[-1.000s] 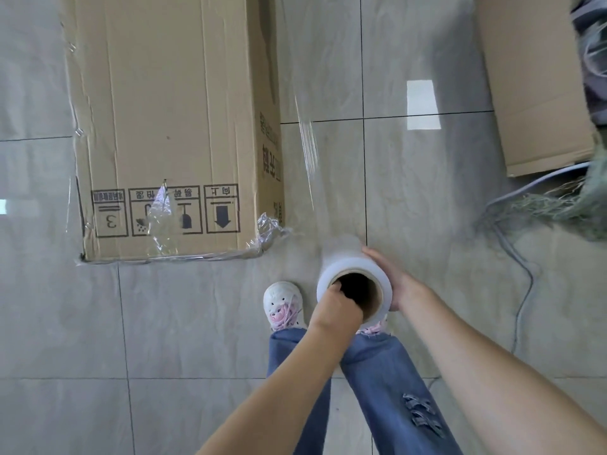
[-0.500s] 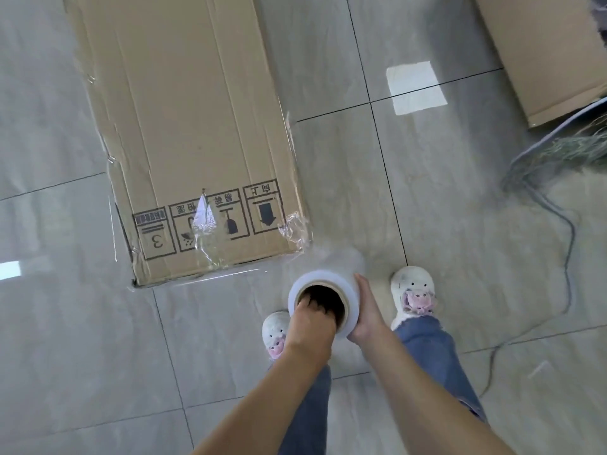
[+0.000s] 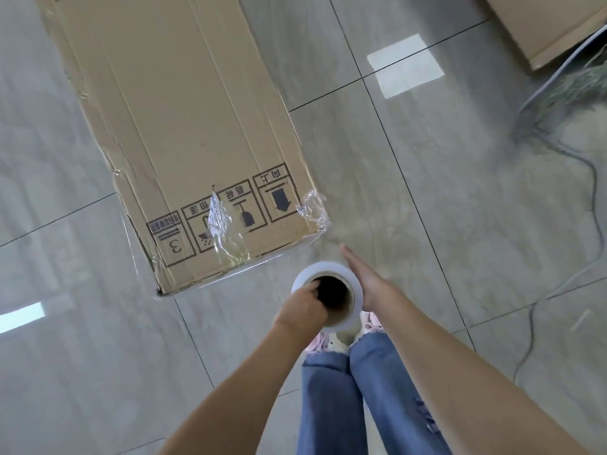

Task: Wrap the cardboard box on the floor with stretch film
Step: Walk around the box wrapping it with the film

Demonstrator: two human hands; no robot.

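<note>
The left hand point(image 3: 303, 308) hooked its fingers inside the core of the stretch film roll point(image 3: 328, 295) so it could spin, the flat, wide right hand point(image 3: 364, 284) steadied its side, near the film-draped corner of the cardboard box point(image 3: 184, 133) on the floor point(image 3: 460, 224)

Stretch-film roll point(image 3: 341, 280) beside cardboard box point(image 3: 184, 133), left hand point(image 3: 303, 310) inside core, right hand point(image 3: 368, 282) seemingly flat alongside.
</note>
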